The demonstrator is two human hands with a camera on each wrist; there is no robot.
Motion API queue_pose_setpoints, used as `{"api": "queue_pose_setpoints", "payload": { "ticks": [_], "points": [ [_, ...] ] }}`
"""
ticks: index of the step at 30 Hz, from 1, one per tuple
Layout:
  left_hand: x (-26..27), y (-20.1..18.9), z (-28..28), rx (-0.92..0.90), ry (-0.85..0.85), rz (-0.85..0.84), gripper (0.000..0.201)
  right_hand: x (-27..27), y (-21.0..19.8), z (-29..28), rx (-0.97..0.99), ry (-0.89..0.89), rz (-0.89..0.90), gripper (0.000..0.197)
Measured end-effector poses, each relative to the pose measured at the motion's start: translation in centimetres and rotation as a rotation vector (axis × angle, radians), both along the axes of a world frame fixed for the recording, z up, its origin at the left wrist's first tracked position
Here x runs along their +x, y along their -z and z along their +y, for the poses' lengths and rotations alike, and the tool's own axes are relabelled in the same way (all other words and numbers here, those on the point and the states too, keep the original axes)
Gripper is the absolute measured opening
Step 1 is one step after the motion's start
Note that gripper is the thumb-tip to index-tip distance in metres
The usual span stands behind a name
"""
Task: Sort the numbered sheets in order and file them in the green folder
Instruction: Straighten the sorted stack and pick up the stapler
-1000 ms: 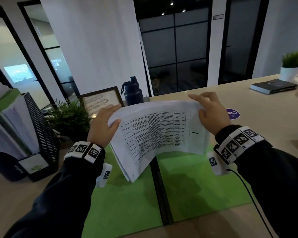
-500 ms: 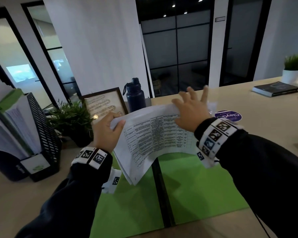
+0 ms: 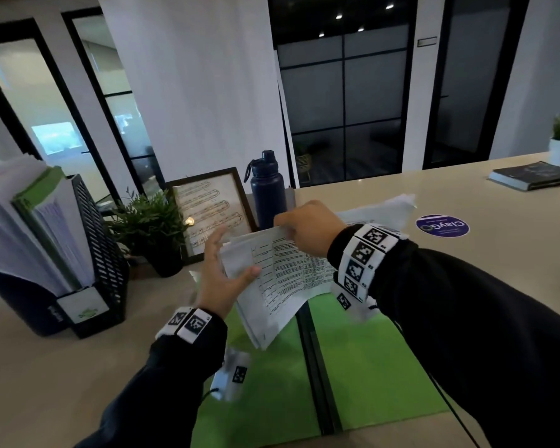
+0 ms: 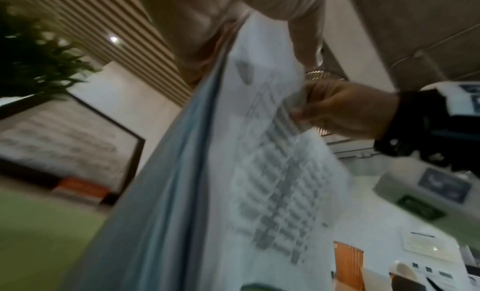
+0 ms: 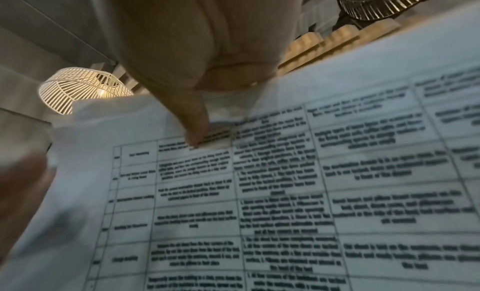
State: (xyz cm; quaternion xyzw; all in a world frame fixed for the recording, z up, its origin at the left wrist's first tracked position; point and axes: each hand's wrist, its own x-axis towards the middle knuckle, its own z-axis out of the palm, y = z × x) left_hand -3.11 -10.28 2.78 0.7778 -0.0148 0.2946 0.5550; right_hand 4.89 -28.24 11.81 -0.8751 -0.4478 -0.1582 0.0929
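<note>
Basically we're mid-sort. Nearest us the green folder (image 3: 369,367) lies open flat on the bench (image 3: 466,202), spine running 6 to 12 o'clock, no sheets filed yet. Above it, held off the bench, is the stack of numbered sheets (image 3: 272,286), printed tables up; its long axis runs roughly 8 to 2 o'clock, near corner drooping toward 6. Left hand (image 3: 220,279) at 9 o'clock of the stack: thumb over the top sheet, fingers look spread behind, a light grip on the left edge. Right hand (image 3: 307,227) at 12 o'clock pinches the top edge of the upper sheet, thumb tip pressed on the print in the right wrist view. We judge the next move needs reading page numbers, too blurred here, then peeling one sheet without dragging others. Farther off: water bottle (image 3: 267,189), picture frame (image 3: 210,215).
</note>
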Motion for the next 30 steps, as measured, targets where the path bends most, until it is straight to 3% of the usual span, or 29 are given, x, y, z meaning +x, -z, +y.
{"api": "queue_pose_setpoints", "payload": {
  "ticks": [3,5,7,9,13,15,19,22,25,27,30],
  "points": [
    [-0.2,1.3,-0.1,-0.116,0.009,0.202,0.092,0.0,0.0,-0.4,0.116,-0.011,0.015,0.014],
    [0.1,0.6,-0.4,-0.067,-0.064,0.183,0.066,-0.4,-0.4,-0.5,0.138,-0.013,0.034,0.014],
    [0.3,-0.7,-0.9,-0.032,-0.089,0.147,0.037,-0.4,-1.0,-0.6,0.060,0.020,0.077,0.030],
    [0.6,-1.9,-1.5,-0.019,-0.067,0.126,0.022,0.0,-1.5,-0.9,0.013,0.075,0.097,0.043],
    [0.7,-5.0,-3.0,0.050,-0.049,0.052,0.015,0.7,-2.7,-2.7,0.203,0.141,0.122,0.019],
    [0.6,-6.7,-2.7,0.115,-0.035,-0.008,0.018,1.0,-3.5,-3.8,0.364,0.170,0.121,0.019],
    [0.9,-7.5,-0.5,0.043,-0.032,-0.057,0.024,2.0,-5.5,-6.9,1.024,0.165,0.323,0.032],
    [1.3,-6.5,-0.1,0.019,0.020,-0.044,0.042,2.3,-5.9,-9.5,1.278,0.154,0.505,0.036],
    [1.7,-5.9,-1.8,-0.058,0.204,0.087,0.073,2.7,-4.3,-9.6,1.334,0.206,0.622,0.034],
    [2.3,-5.1,-3.4,-0.125,0.270,0.140,0.063,2.8,-2.5,-9.0,1.320,0.238,0.653,0.035],
    [2.7,-3.8,-4.9,-0.218,0.035,0.120,0.019,2.6,0.2,-9.3,1.255,0.229,0.781,0.032]
  ]
}}
